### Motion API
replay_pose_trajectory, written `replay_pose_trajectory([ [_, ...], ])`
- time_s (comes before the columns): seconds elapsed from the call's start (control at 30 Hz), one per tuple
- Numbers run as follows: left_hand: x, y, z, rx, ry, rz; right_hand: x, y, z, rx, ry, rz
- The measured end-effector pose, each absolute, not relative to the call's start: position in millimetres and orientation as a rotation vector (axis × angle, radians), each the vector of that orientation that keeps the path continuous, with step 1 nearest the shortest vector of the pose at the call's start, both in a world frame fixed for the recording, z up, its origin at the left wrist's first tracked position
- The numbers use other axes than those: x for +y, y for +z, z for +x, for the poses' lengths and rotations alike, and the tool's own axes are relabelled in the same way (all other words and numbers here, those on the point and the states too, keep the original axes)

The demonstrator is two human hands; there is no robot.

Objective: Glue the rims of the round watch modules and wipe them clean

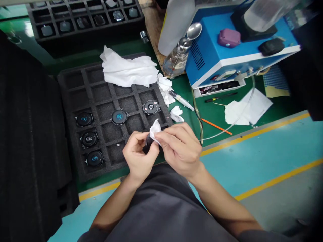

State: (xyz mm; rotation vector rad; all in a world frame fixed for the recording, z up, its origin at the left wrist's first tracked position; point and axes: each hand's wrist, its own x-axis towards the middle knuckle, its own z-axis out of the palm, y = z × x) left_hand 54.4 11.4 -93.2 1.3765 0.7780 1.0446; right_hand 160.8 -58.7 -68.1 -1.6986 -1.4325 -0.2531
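Between finger and thumb, my left hand [139, 156] grips a small dark part, probably a watch case [148, 143], mostly hidden by the fingers. My right hand [181, 148] is closed on a white tissue [155, 129] and presses it against that dark part. Both hands are over the near right corner of a black foam tray [108, 156]. Several round watch cases sit in its pockets, among them one with a blue mark [119, 116] and one with a bare back [151, 107].
White cloths [130, 70] lie across the tray's far side. To the right are a syringe [183, 101], crumpled tissue [177, 114], an orange stick [217, 126] and a thin clear tube [237, 119]. A glass dispenser bottle [176, 60] stands beside a blue machine [209, 50]. Another foam tray [88, 30] is behind.
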Motion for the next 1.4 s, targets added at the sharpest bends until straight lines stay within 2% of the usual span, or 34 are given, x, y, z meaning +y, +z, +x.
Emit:
replay_pose_trajectory([
  [0.27, 10.9, -90.5, 55.9, 0.784, 1.129, 1.356, -58.9, -79.3, 147.9, -1.308, -0.326, -1.710],
  [0.57, 12.0, -95.2, 52.9, 0.730, 1.155, 1.182, -69.7, -76.2, 146.4, -0.862, 0.149, -1.689],
  [0.87, 11.9, -94.3, 53.6, 0.719, 1.146, 1.194, -51.3, -65.3, 159.4, -1.364, -0.142, -1.629],
  [1.03, 11.4, -96.9, 54.5, 0.723, 1.228, 1.223, -48.8, -72.4, 146.7, -1.224, -0.176, -1.650],
  [1.13, 8.7, -100.6, 55.3, 0.692, 1.327, 1.230, -50.9, -76.2, 132.6, -1.057, -0.027, -1.667],
  [1.23, 6.2, -105.0, 55.1, 0.674, 1.428, 1.214, -55.5, -77.7, 123.7, -0.862, 0.269, -1.667],
  [1.4, 12.8, -100.5, 51.4, 0.741, 1.316, 0.923, -67.9, -77.6, 139.6, -0.314, 0.800, -1.356],
])
